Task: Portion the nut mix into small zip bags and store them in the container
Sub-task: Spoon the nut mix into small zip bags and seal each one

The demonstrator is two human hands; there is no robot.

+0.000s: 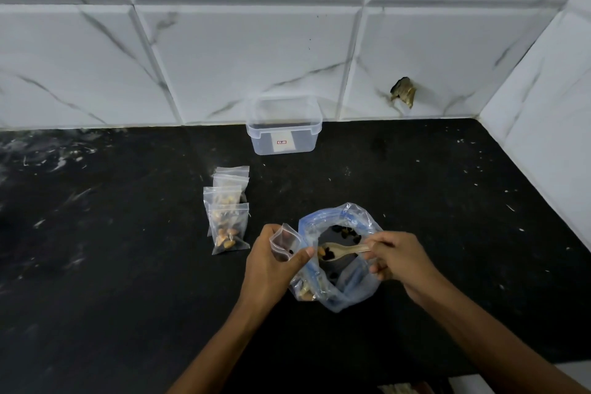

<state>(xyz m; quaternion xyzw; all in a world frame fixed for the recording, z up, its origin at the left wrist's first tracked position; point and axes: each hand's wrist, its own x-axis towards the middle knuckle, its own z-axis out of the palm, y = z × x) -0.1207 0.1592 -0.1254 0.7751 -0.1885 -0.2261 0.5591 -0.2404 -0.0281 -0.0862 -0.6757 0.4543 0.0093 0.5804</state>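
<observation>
I see the big nut-mix bag point(339, 265) standing open on the black counter point(128, 281), just below the middle of my view. Its blue-tinted plastic mouth is spread wide, and dark and pale pieces of the mix show at the bottom and along its near left corner.

Over that opening, the right hand point(399, 259) pinches the handle of a pale spoon point(339, 251) between thumb and fingers; the fingers are curled tight around it. The spoon's bowl points toward nine o'clock and carries a few dark and tan pieces.

At nine o'clock from the spoon, touching the big bag's rim, the left hand point(271, 262) grips a small zip bag point(284, 241). Fingers and thumb are curled around it, holding its mouth open toward the spoon. A few dark bits sit inside it.

Further out, at about ten o'clock from the big bag and well apart from it, lies a pile of filled small bags point(227, 211), overlapping one another in a row that runs away from me. I cannot count them surely; nuts show through the clear plastic.

At twelve o'clock, against the wall, stands the clear container point(284, 126) without a lid, a small label on its near face. I cannot tell what, if anything, is in it.

Behind it rises a wall of white marbled tiles point(224, 57), with a broken hole point(403, 91) at about one o'clock.
</observation>
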